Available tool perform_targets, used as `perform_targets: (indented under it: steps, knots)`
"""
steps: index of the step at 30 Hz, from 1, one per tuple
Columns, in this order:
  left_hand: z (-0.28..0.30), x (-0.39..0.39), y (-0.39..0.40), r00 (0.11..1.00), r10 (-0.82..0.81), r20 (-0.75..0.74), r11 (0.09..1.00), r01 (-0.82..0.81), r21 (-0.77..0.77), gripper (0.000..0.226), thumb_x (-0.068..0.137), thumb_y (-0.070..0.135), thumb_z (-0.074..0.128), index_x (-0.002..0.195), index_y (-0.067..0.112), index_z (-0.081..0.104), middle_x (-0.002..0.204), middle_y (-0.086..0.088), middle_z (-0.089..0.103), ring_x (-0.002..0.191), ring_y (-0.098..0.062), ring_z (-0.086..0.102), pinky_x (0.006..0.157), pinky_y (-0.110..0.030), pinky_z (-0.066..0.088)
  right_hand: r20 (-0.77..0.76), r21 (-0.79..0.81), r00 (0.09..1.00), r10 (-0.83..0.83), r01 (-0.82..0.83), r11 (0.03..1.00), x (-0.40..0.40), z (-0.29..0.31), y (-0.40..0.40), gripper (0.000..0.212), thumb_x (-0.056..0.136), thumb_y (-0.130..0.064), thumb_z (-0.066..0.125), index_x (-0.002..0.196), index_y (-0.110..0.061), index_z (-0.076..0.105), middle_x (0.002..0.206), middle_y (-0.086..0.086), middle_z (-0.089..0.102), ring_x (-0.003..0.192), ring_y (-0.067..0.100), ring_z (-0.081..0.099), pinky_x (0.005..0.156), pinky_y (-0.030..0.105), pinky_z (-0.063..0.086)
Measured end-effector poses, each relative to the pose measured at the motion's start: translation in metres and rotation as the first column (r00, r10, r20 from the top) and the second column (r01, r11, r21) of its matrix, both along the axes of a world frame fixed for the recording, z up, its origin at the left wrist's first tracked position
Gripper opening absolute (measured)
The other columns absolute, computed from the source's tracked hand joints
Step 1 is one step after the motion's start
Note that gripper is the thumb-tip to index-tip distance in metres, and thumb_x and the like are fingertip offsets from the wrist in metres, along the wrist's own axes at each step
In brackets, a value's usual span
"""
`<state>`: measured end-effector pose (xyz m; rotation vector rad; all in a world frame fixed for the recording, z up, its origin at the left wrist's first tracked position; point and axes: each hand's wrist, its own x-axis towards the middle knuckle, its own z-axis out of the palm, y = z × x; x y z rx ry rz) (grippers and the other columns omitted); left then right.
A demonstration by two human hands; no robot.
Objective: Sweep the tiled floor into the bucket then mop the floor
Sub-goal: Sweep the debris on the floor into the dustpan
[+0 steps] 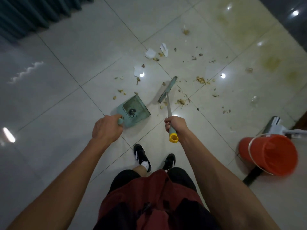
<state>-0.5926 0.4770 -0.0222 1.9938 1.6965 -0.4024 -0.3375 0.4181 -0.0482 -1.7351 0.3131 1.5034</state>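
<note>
We see a glossy tiled floor (pixel 69 52) strewn with crumbs (pixel 201 80) and paper scraps (pixel 150 53); a bucket (pixel 269 155) stands at its right edge.

Mop (pixel 274 124) handle cut off at right edge, bucket (pixel 269 155) motion-blurred (contents unclear), curtain (pixel 33 14) cropped top-left.

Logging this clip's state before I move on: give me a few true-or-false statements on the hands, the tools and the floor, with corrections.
1. The left hand grips the dustpan handle. True.
2. The right hand holds a mop. False: it grips the broom.
3. The orange bucket stands to the person's left. False: it is on the right, tilted in this view.
4. Paper scraps and crumbs lie on the tiles beyond the dustpan. True.
5. The dustpan is heaped with paper. False: only a small dark bit shows in it.
</note>
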Motion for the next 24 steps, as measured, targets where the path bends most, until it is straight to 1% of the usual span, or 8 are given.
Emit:
perform_targets:
  steps: [3, 6, 9, 12, 15, 18, 20, 24]
  knots:
    - [0.006, -0.008, 0.0, 0.997, 0.079, 0.007, 0.997, -0.079, 0.0, 0.017, 0.092, 0.026, 0.058, 0.105, 0.029, 0.068, 0.09, -0.007, 0.069, 0.076, -0.032, 0.063, 0.065, -0.034, 0.051, 0.033, 0.025, 0.993, 0.117, -0.117, 0.993, -0.005, 0.006, 0.017, 0.01, 0.088, 0.014, 0.052, 0.092, 0.004, 0.053, 0.074, 0.015, 0.051, 0.046, 0.013, 0.041, 0.037, 0.019, 0.037]
    - [0.007, -0.014, -0.004, 0.983, 0.184, 0.021, 0.983, -0.184, -0.002, 0.016, 0.094, 0.027, 0.058, 0.106, 0.03, 0.069, 0.093, -0.008, 0.07, 0.078, -0.031, 0.064, 0.064, -0.031, 0.048, -0.012, 0.073, 0.97, 0.243, -0.242, 0.968, -0.007, 0.006, 0.036, 0.014, 0.088, 0.014, 0.053, 0.094, 0.001, 0.051, 0.076, 0.014, 0.048, 0.043, 0.012, 0.042, 0.038, 0.02, 0.037]
    - [0.005, -0.017, -0.011, 0.956, 0.292, 0.032, 0.956, -0.292, 0.001, 0.029, 0.095, 0.029, 0.058, 0.123, 0.034, 0.067, 0.099, -0.009, 0.072, 0.085, -0.032, 0.067, 0.067, -0.03, 0.048, -0.074, 0.133, 0.909, 0.41, -0.399, 0.907, -0.009, 0.002, 0.055, 0.02, 0.089, 0.015, 0.053, 0.101, -0.001, 0.048, 0.073, 0.011, 0.045, 0.042, 0.012, 0.043, 0.039, 0.021, 0.039]
    - [0.004, -0.018, -0.021, 0.916, 0.401, 0.001, 0.916, -0.401, -0.004, 0.037, 0.094, 0.029, 0.057, 0.129, 0.039, 0.064, 0.102, -0.009, 0.072, 0.088, -0.033, 0.067, 0.069, -0.031, 0.049, -0.092, 0.139, 0.829, 0.551, -0.537, 0.832, -0.011, -0.007, 0.077, 0.025, 0.089, 0.016, 0.054, 0.112, 0.007, 0.048, 0.073, 0.011, 0.047, 0.041, 0.011, 0.044, 0.039, 0.021, 0.039]
    - [0.002, -0.019, -0.031, 0.892, 0.445, -0.076, 0.895, -0.447, -0.012, 0.032, 0.095, 0.031, 0.056, 0.125, 0.039, 0.065, 0.1, -0.008, 0.072, 0.087, -0.033, 0.068, 0.071, -0.033, 0.053, -0.103, 0.133, 0.755, 0.647, -0.634, 0.761, -0.013, -0.02, 0.099, 0.052, 0.087, 0.016, 0.056, 0.136, 0.01, 0.04, 0.083, 0.018, 0.051, 0.045, 0.012, 0.045, 0.039, 0.021, 0.039]
    - [-0.003, -0.018, -0.039, 0.874, 0.46, -0.155, 0.883, -0.468, -0.019, 0.027, 0.094, 0.031, 0.057, 0.119, 0.035, 0.066, 0.099, -0.009, 0.072, 0.086, -0.035, 0.068, 0.073, -0.035, 0.056, -0.138, 0.158, 0.683, 0.717, -0.7, 0.697, -0.017, -0.032, 0.118, 0.066, 0.087, 0.016, 0.058, 0.147, 0.005, 0.032, 0.096, 0.024, 0.052, 0.05, 0.013, 0.046, 0.04, 0.022, 0.039]
    - [-0.007, -0.018, -0.044, 0.848, 0.503, -0.17, 0.86, -0.511, -0.006, 0.029, 0.094, 0.032, 0.057, 0.121, 0.036, 0.066, 0.1, -0.01, 0.072, 0.087, -0.035, 0.068, 0.073, -0.036, 0.056, -0.17, 0.167, 0.627, 0.76, -0.742, 0.65, -0.023, -0.041, 0.129, 0.065, 0.088, 0.014, 0.058, 0.147, 0.004, 0.032, 0.095, 0.022, 0.054, 0.051, 0.012, 0.046, 0.041, 0.021, 0.04]
    - [-0.011, -0.021, -0.054, 0.766, 0.63, -0.132, 0.775, -0.632, 0.031, 0.032, 0.094, 0.037, 0.061, 0.125, 0.034, 0.066, 0.098, -0.01, 0.073, 0.084, -0.034, 0.069, 0.072, -0.037, 0.057, -0.229, 0.185, 0.551, 0.802, -0.785, 0.592, -0.043, -0.06, 0.148, 0.051, 0.092, 0.012, 0.055, 0.139, 0.006, 0.036, 0.094, 0.02, 0.056, 0.048, 0.011, 0.047, 0.041, 0.02, 0.04]
